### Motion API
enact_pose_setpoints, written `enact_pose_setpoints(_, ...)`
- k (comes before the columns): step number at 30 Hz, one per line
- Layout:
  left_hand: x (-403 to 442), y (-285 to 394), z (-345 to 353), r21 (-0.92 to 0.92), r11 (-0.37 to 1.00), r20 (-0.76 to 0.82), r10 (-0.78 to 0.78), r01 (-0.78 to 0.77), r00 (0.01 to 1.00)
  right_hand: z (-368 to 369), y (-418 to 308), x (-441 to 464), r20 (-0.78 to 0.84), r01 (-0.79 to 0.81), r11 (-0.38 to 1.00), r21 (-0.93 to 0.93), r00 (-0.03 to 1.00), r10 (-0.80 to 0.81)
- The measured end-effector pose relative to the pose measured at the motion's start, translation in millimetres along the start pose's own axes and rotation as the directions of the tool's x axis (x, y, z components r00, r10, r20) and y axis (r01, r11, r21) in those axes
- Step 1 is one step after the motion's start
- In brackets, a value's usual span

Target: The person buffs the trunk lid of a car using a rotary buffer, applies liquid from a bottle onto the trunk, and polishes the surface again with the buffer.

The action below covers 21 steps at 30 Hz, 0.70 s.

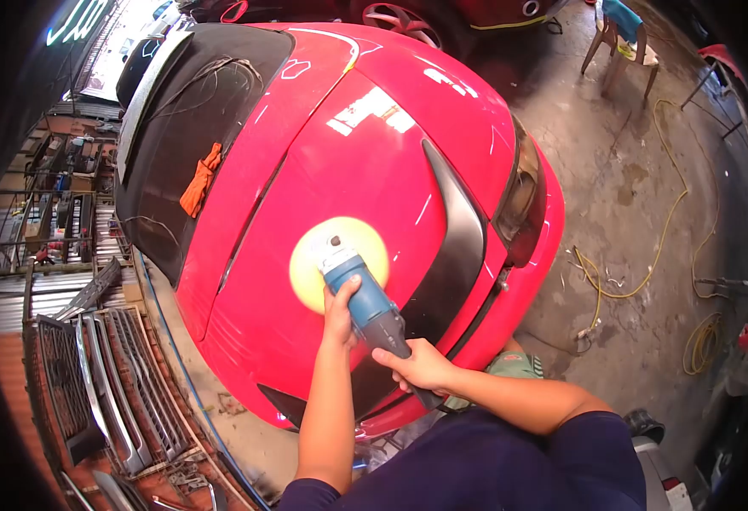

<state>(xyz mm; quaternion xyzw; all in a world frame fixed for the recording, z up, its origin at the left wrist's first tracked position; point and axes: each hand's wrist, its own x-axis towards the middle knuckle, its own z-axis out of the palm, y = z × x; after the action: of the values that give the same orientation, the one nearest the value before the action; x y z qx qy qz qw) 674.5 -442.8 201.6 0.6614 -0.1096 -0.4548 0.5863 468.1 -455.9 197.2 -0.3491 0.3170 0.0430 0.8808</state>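
Observation:
A blue polisher (365, 300) with a round yellow pad (362, 243) lies over the glossy red car panel (276, 311), and the pad appears to rest on the paint. My left hand (340, 313) is closed around the front of the tool's body, just behind its metal head. Further back, my right hand (421, 366) grips the dark rear handle. Beside the tool runs a black curved trim piece (459, 230) set into the red bodywork. Fingers on the undersides of the grips are partly hidden.
An orange cloth (200, 180) lies on the car's dark glass. Car grilles (123, 383) and loose parts line the left side. A yellow hose (647, 277) trails across the concrete floor at right. A chair (619, 38) stands at the upper right.

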Motion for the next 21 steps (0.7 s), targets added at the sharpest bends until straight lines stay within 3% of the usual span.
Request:
enact_pose_setpoints(5,22.7,-5.5,-6.1,-0.12,0.989,0.073,-0.08,0.088,0.994,-18.6,-29.1,-5.8,0.014,0.063,0.993,-0.1,0.998,-0.062)
enact_pose_setpoints(9,80.4,12.1,52.3,-0.152,0.987,0.146,-0.031,0.053,0.989,-52.3,-60.3,11.4,-0.067,0.103,0.994,-0.027,0.992,-0.104)
enact_pose_setpoints(13,133.6,33.3,90.9,-0.056,0.997,0.238,-0.047,0.062,0.97,-80.0,-87.9,33.7,-0.125,0.162,0.983,0.083,0.981,-0.151)
enact_pose_setpoints(21,193.5,56.6,151.5,0.109,0.994,0.219,-0.029,0.005,0.975,-117.4,-118.5,62.8,-0.171,0.235,0.935,0.265,0.966,-0.194)
